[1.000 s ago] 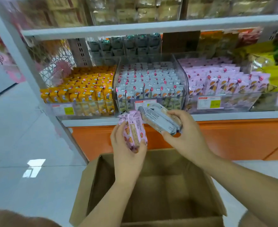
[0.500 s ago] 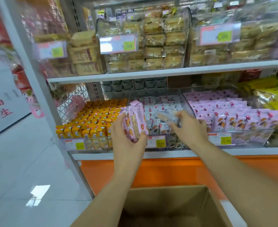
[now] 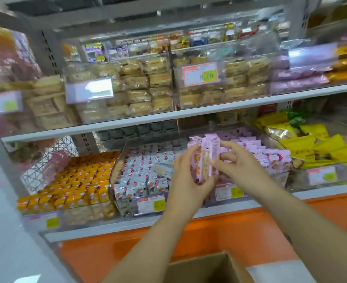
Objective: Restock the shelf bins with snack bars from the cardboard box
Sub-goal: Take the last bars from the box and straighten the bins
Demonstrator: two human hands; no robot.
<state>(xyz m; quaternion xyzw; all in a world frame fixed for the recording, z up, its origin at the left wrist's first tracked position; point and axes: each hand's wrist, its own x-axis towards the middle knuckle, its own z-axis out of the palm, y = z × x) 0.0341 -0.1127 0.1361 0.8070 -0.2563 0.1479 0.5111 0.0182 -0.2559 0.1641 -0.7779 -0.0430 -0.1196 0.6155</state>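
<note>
Currently: two hands in view, both raised before the lower shelf [image 3: 127,223].

The left hand [image 3: 186,180] grips a small upright stack of pink snack bars [image 3: 206,158]. The stack reads as two or three bars, but the edges blur together and I cannot fix the count. The left fingers [image 3: 194,148] wrap its left side. The right hand [image 3: 244,170] pinches the same stack from the right, thumb low and index finger at the top, the other fingers loosely curled. The stack is in the air at the front left of the pink bin [image 3: 270,156]; I cannot tell whether it is over the bin or ahead of it.

There are three clear plastic bins side by side: the orange bin [image 3: 72,180], the grey bin [image 3: 138,176] and the pink bin, each with tight rows of glossy wrapped bars. One loose grey bar [image 3: 162,169] lies flat across the grey rows, partly hidden by the left hand. Yellow packs [image 3: 315,146] are heaped at far right.

One cardboard box [image 3: 207,268], brown and matte, shows only a corner, cut off by the bottom edge.

On the upper shelf [image 3: 240,103], flat beige pastry packs [image 3: 140,94] are stacked in clear wrap. One price tag [image 3: 200,74] reads 8.00; the other tags are washed out. The left side is smeared.
</note>
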